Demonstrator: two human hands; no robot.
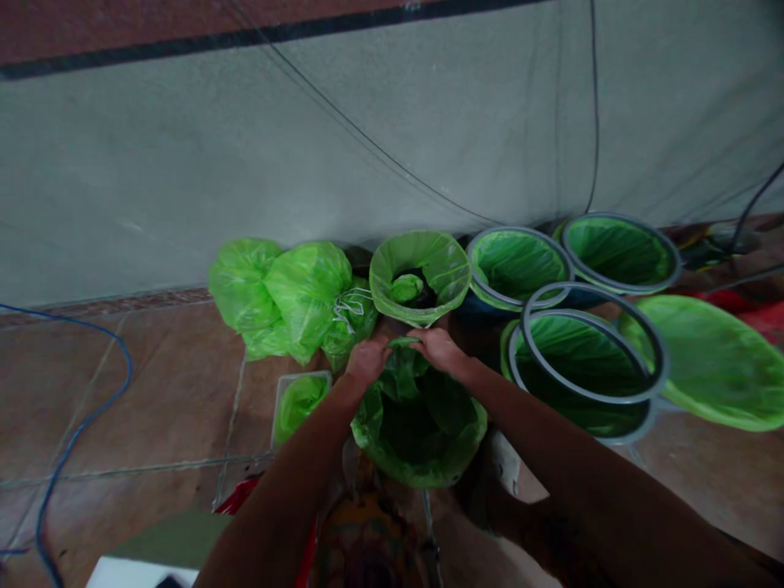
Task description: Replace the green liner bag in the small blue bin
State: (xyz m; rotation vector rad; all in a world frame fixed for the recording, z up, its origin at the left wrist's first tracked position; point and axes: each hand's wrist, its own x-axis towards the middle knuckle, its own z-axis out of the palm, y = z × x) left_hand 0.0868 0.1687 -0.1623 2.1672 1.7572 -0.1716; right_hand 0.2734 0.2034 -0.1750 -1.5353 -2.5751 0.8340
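Observation:
A bin lined with a green plastic bag (422, 465) stands on the floor in front of me, its mouth wide. My left hand (369, 359) and my right hand (438, 347) are closed side by side on the far edge of that bag, bunching it at the rim. Just beyond them is another lined bin (453, 265) with dark and green things inside. Tied green bags (312, 290) with white string lie to its left. A white tub (282, 392) holding crumpled green plastic sits left of my left forearm.
Along the wall on the right, several lined bins with grey rims stand close together, including one bin (520, 257). A loose grey ring (658, 351) rests over the nearest. Farther right is a wide green-covered shape (723, 367). A blue cable (86, 420) crosses the tiles at left.

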